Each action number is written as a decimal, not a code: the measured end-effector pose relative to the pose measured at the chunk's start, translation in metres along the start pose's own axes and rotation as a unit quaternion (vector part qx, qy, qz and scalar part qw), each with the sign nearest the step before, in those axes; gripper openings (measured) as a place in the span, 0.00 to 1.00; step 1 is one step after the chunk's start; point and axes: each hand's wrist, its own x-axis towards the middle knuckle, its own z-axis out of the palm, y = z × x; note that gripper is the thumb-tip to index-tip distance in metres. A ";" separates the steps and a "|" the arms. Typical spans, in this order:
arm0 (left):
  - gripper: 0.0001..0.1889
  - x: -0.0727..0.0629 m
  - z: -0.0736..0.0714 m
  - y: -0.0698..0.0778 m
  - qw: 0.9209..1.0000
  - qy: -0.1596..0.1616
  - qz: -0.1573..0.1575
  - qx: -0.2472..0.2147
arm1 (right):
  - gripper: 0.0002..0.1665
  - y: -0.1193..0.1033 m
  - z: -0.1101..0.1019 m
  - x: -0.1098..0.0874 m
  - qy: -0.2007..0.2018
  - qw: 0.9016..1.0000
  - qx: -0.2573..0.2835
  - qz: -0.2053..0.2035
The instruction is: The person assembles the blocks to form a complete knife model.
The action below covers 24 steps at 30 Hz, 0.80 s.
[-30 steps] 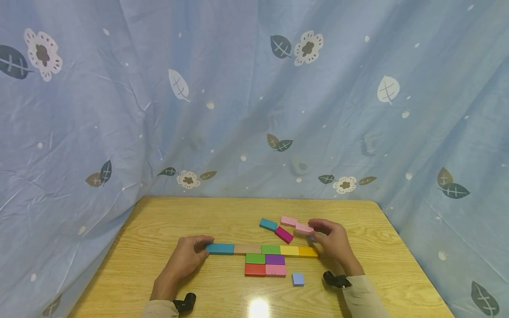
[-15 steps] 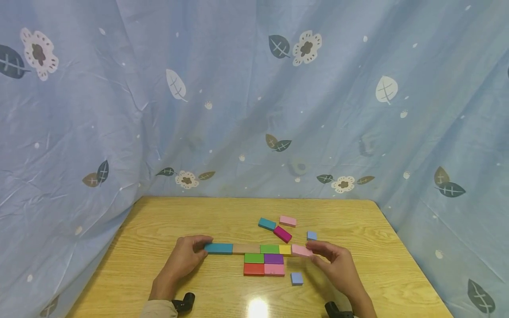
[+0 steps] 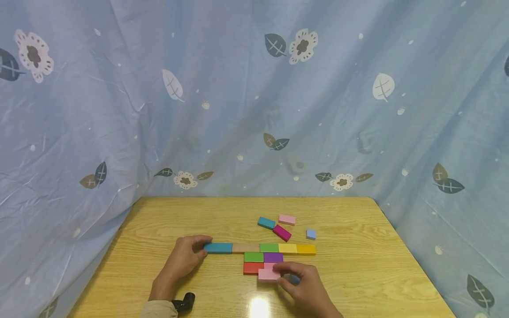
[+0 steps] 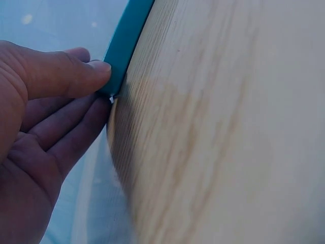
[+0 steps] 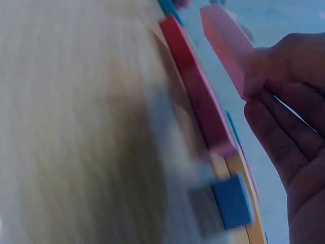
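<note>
My right hand (image 3: 306,287) pinches a pink block (image 3: 268,274) by its right end between thumb and fingers. In the right wrist view this pink block (image 5: 223,43) is lifted off the table, above the row with the red block (image 5: 177,43). At the left end of a long row, my left hand (image 3: 184,258) holds the end of a teal-blue block (image 3: 218,248) with thumb and fingertips. To its right follow tan (image 3: 245,248), green (image 3: 269,248), yellow (image 3: 287,248) and orange (image 3: 306,250) blocks. Beneath them lie green, purple (image 3: 273,257), red and partly hidden pink blocks.
Behind the row lie a teal block (image 3: 266,222), a magenta block (image 3: 282,232), another pink block (image 3: 286,219) and a small light-blue block (image 3: 311,234). A second light-blue block (image 3: 295,279) is partly covered by my right hand. A patterned curtain (image 3: 238,97) hangs behind the wooden table (image 3: 179,216).
My right hand has carried the pink block from the loose blocks at the back, past the row's right end, leftward and nearer to me. The left hand has stayed on the teal-blue block.
</note>
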 end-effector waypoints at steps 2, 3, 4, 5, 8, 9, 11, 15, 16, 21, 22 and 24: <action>0.22 0.000 0.000 0.000 1.000 0.001 0.001 0.000 | 0.15 -0.004 0.008 0.001 -0.012 1.000 0.004 0.002; 0.22 0.000 0.000 -0.001 1.000 0.001 0.002 0.000 | 0.16 -0.006 0.012 0.001 -0.018 1.000 0.004 0.003; 0.22 0.001 0.001 -0.001 1.000 0.001 0.002 0.001 | 0.16 -0.007 0.017 0.001 -0.022 1.000 0.003 0.004; 0.22 0.001 0.001 -0.001 1.000 0.002 0.003 0.001 | 0.16 -0.009 0.021 0.001 -0.025 1.000 0.003 0.002; 0.22 0.001 0.001 -0.001 1.000 0.004 0.003 0.005 | 0.16 -0.012 0.031 0.001 -0.031 0.999 0.013 -0.012; 0.22 0.001 0.001 -0.001 1.000 0.003 0.003 0.006 | 0.16 -0.013 0.034 0.001 -0.037 0.999 0.019 -0.012; 0.22 0.000 0.001 0.000 1.000 0.003 0.002 0.006 | 0.16 -0.015 0.037 0.000 -0.054 0.998 0.037 -0.007; 0.22 0.000 0.001 0.000 1.000 0.001 0.000 0.005 | 0.16 -0.017 0.039 -0.001 -0.072 0.997 0.017 -0.017; 0.22 0.000 0.001 0.000 1.000 0.000 0.000 0.005 | 0.16 -0.016 0.040 -0.001 -0.067 0.997 0.006 -0.032; 0.22 0.000 0.000 0.000 1.000 0.001 0.001 0.010 | 0.16 -0.021 0.045 0.000 -0.047 0.995 -0.016 -0.082; 0.22 0.000 0.000 0.000 1.000 0.002 0.001 0.011 | 0.16 -0.022 0.046 0.000 -0.049 0.995 -0.021 -0.083; 0.22 0.000 0.000 0.000 1.000 0.002 0.001 0.014 | 0.13 -0.024 0.048 0.002 -0.058 0.995 -0.032 -0.077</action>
